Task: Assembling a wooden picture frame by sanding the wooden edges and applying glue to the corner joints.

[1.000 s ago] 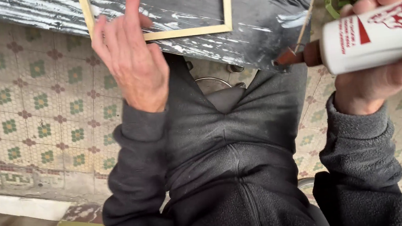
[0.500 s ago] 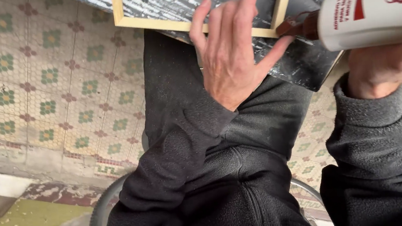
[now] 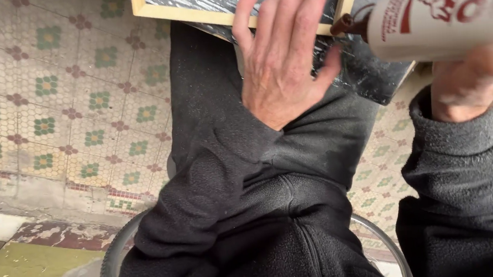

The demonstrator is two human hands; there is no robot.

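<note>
Patterned floor tiles (image 3: 47, 102) in cream with green and red flowers lie beneath a seated person who works a pale wooden frame on the lap.

Across the knees rests a dark board (image 3: 371, 74) streaked with white, and the thin wooden frame (image 3: 188, 14) lies flat on it. The left hand (image 3: 284, 64) is spread open, fingers apart, palm down over the frame's near rail and the board. The right hand (image 3: 479, 76) is clamped around a white glue bottle (image 3: 444, 14) held on its side, its brown nozzle (image 3: 348, 25) touching the frame's near right corner, just beside the left thumb. Dark fleece sleeves cover both arms. A round metal seat rim (image 3: 112, 263) shows under the person's legs.
</note>
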